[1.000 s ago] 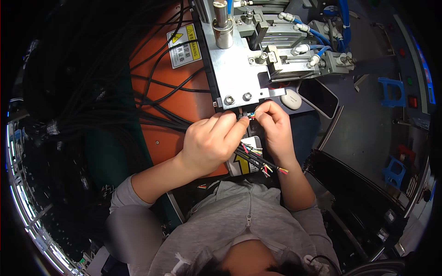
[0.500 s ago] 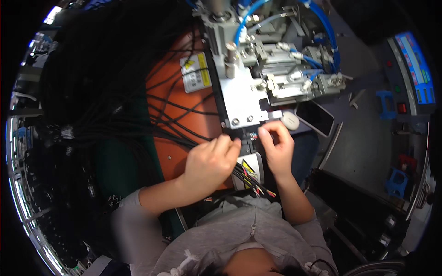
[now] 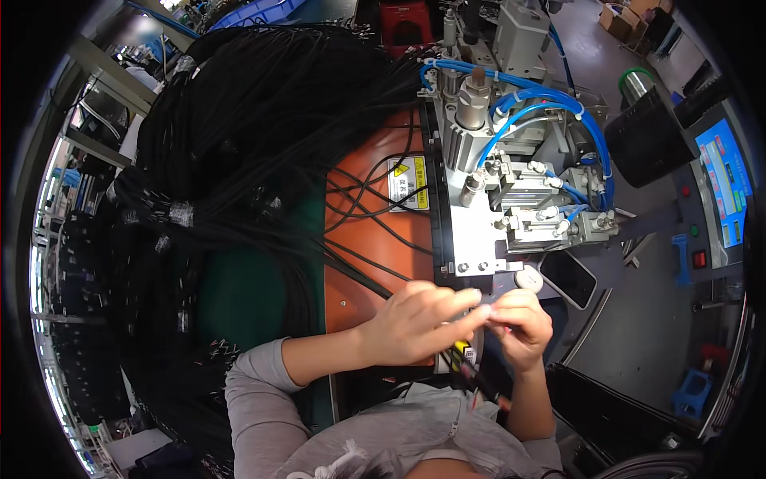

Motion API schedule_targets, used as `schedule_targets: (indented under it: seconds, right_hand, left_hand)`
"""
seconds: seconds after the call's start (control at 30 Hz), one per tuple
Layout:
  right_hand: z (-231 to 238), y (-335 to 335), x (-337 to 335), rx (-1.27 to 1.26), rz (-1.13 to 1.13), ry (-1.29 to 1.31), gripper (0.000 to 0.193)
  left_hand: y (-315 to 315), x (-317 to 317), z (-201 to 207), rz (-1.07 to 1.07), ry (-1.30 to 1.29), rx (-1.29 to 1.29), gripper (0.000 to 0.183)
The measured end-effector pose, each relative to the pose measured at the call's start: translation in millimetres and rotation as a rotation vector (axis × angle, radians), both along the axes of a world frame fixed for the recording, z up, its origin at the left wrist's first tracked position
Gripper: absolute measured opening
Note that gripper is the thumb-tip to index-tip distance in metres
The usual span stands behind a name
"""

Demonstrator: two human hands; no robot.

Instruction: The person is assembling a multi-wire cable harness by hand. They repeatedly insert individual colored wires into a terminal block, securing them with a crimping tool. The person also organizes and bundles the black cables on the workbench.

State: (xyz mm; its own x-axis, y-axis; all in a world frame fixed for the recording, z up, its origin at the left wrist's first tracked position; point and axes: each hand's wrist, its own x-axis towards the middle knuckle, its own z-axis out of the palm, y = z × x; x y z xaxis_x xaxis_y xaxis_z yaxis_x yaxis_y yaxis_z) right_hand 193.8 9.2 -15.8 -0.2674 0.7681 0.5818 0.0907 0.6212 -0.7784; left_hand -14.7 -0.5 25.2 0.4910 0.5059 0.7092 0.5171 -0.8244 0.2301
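My left hand (image 3: pixel 423 323) is closed around black cables (image 3: pixel 363 274) that run in from the left. Their loose ends, with thin coloured wires (image 3: pixel 477 383), hang out below it, blurred. My right hand (image 3: pixel 523 327) is closed in a pinch, its fingertips meeting those of my left hand. A bit of red shows at that pinch, but what sits between the fingers is too small to make out. Both hands are just in front of the metal plate (image 3: pixel 471 231) of a pneumatic machine (image 3: pixel 523 188) with blue air hoses.
A great heap of black cables (image 3: pixel 263 120) covers the left side. Cables cross the orange bench top (image 3: pixel 351 299) past a yellow-and-white label (image 3: pixel 408 184). Right of the plate lie a round white object (image 3: pixel 528 279) and a phone (image 3: pixel 568 279). A lit screen (image 3: pixel 724 184) stands far right.
My hands have come away from the machine's front edge, and their fingertips now meet. The cable ends have swung and blurred. The whole view has shifted, showing more of the far side.
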Motion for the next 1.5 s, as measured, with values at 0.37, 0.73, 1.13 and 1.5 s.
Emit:
schedule_targets:
  seconds: [0.37, 0.73, 1.13, 1.5]
  right_hand:
    - [4, -11, -24, -0.603, 0.274, 0.620, 0.021]
    - [23, -8, -27, -0.142, -0.240, -0.019, 0.017]
    - [26, -10, -23, -0.393, -0.147, 0.128, 0.012]
    - [22, -17, -36, -0.442, -0.157, 0.296, 0.012]
  left_hand:
    - [2, 4, -3, -0.003, -0.082, -0.297, 0.022]
    - [-6, 9, -2, 0.114, -0.106, -0.483, 0.015]
    - [-1, 10, -5, 0.070, -0.077, -0.323, 0.018]
    - [-1, 7, -4, 0.077, -0.088, -0.237, 0.023]
